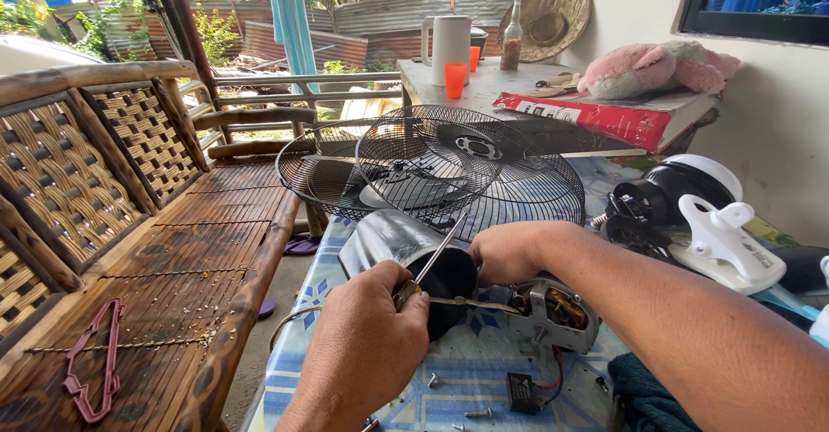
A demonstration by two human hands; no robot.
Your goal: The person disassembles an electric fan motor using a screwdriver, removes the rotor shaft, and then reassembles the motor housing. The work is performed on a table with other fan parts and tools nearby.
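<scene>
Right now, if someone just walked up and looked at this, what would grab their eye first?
Probably the two hands at centre bottom: the left hand grips a screwdriver, the right hand steadies an opened fan motor on the blue patterned table. Just behind, black wire fan guards lie stacked, with a woven bamboo bench at left.
</scene>
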